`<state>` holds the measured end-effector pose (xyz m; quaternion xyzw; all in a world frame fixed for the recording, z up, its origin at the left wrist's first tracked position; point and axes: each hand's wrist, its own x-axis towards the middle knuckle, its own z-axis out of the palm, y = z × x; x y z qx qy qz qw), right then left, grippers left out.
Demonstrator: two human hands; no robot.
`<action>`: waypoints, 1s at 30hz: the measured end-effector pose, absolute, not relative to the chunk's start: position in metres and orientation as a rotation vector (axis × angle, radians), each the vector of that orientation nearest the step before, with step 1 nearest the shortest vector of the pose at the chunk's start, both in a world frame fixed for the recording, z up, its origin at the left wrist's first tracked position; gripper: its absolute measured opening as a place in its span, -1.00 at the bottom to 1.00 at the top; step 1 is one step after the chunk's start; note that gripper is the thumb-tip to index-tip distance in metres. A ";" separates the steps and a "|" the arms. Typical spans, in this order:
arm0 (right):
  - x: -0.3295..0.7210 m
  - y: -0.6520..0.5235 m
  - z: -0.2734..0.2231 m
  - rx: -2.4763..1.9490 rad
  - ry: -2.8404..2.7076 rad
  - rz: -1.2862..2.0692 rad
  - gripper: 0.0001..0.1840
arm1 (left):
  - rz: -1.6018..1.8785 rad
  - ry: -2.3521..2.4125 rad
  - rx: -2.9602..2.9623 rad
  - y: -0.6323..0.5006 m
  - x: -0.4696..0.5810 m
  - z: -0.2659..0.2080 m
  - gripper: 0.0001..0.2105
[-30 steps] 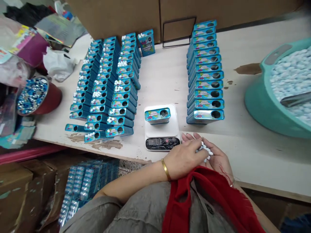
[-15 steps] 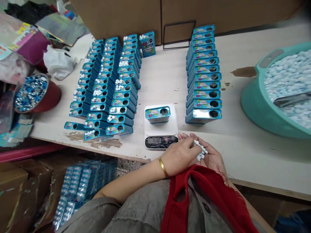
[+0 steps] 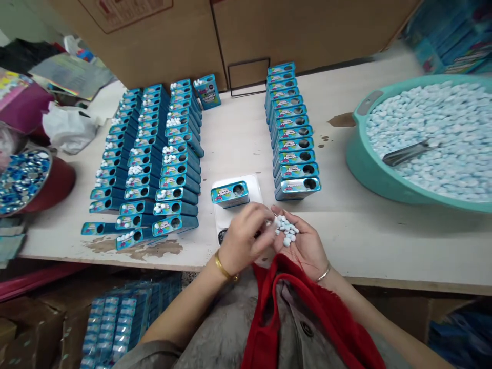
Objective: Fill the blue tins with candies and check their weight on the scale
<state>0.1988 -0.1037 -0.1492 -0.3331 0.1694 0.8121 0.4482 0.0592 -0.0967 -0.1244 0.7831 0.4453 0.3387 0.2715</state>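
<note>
My right hand [image 3: 307,246] is palm up, cupping a small heap of white and pale-blue candies [image 3: 286,230]. Just left of that heap is my left hand [image 3: 246,236], its fingers curled together and slightly blurred; what they pinch cannot be made out. Behind the left hand stands a white digital scale [image 3: 255,192], its display mostly covered by that hand. A blue candy tin [image 3: 230,195] with a round opening in its top rests upright on the scale.
Several rows of blue tins [image 3: 177,182] stand at left, many with candies on their tops. Another row of tins [image 3: 295,159] is right of the scale. A turquoise tub [image 3: 369,169] of candies holds a metal scoop [image 3: 405,154]. At far left sits a red bowl [image 3: 61,179] of shiny wrapped pieces.
My left hand has lifted off the candies in my right palm and moved left, now covering the scale's display. The right palm is more exposed. The camera view has swung to the right.
</note>
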 end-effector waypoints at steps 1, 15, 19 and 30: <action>0.197 -0.103 -0.148 -0.812 0.414 1.993 -0.75 | 0.975 1.254 2.118 -0.090 0.054 -0.118 -0.96; 0.221 -0.112 -0.152 -0.987 0.437 1.860 -0.75 | 1.126 1.729 2.218 -0.065 -0.008 -0.104 -0.90; 0.232 -0.113 -0.150 -1.113 0.451 1.814 -0.70 | 1.132 1.788 2.172 -0.065 -0.022 -0.107 -0.90; 0.234 -0.113 -0.155 -1.117 0.430 1.780 -0.71 | 1.095 1.721 2.223 -0.062 -0.022 -0.111 -0.92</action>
